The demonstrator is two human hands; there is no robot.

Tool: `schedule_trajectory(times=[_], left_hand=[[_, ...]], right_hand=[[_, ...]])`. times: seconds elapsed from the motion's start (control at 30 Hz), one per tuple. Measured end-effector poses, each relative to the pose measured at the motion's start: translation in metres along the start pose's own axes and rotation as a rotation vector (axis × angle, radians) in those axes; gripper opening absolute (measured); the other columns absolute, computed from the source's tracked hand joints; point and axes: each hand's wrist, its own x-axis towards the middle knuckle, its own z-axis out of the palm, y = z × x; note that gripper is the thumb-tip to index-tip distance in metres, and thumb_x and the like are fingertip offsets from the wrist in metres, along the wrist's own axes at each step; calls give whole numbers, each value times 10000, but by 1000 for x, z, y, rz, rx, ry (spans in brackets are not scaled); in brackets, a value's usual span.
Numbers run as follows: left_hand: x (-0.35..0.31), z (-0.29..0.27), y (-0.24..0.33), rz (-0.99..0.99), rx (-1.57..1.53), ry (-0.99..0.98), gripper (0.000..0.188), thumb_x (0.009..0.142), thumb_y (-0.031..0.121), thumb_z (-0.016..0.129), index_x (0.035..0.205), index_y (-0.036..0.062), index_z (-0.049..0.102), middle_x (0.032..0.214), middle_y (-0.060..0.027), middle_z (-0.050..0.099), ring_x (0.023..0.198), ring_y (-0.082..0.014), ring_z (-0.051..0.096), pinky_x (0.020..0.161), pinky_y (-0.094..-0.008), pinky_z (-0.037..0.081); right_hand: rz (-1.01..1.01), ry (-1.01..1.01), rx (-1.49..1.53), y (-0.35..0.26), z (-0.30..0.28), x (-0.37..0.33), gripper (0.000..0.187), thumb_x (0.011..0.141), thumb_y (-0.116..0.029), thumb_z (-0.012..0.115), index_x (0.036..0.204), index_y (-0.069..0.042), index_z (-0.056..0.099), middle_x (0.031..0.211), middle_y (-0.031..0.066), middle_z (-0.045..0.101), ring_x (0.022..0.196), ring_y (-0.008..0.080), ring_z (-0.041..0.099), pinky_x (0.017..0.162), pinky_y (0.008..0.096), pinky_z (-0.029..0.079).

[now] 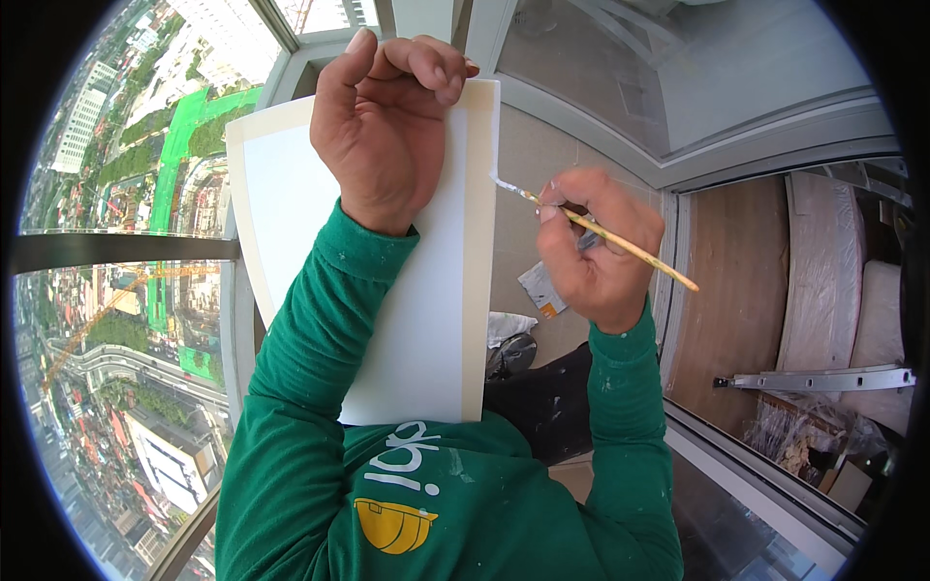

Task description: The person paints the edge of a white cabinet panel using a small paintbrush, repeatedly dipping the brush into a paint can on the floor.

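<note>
A thin paintbrush (639, 254) with a paint-stained yellowish handle is pinched between the thumb and fingers of my right hand (601, 242). Its white-coated tip meets the right edge of a large white panel (407, 329), which leans against my body. Beige tape-like strips (475, 271) border the panel's top and right side. My left hand (392, 126) lies over the panel's far end, palm toward me. Its fingers are loosely curled with the thumb apart, and nothing shows in the palm.
Tall windows (232, 320) on the left look down on a city. A crumpled packet (544, 289) and a white cloth (509, 327) lie on the tiled floor beside my shoe (513, 356). Through the sliding door frame (678, 290) are plastic-wrapped items (823, 271) and a metal bar (823, 380).
</note>
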Motion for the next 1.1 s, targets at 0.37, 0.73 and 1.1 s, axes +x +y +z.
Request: schedule_trajectory(times=[0.37, 0.73, 1.1], left_hand=[[0, 0, -1, -8, 10, -5, 551, 1045, 390, 338, 751, 28, 632, 773, -137, 618, 815, -267, 564, 970, -431, 430], [-1, 2, 0, -26, 10, -1, 548, 1043, 393, 343, 746, 30, 626, 765, -135, 607, 816, -261, 561, 957, -427, 432], [0, 1, 0, -17, 12, -1, 549, 1040, 391, 346, 749, 21, 628, 771, -145, 617, 818, -267, 572, 967, -426, 437]], right_hand=[[36, 17, 44, -6, -6, -3, 99, 779, -6, 645, 875, -24, 640, 704, 68, 653, 569, 146, 617, 549, 259, 498], [49, 41, 117, 5, -2, 5, 91, 793, 9, 647, 868, -38, 626, 687, 22, 632, 553, 73, 526, 506, 231, 426], [34, 71, 26, 3, 3, 8, 114, 792, 7, 668, 890, -44, 642, 704, 45, 651, 542, 118, 559, 524, 250, 460]])
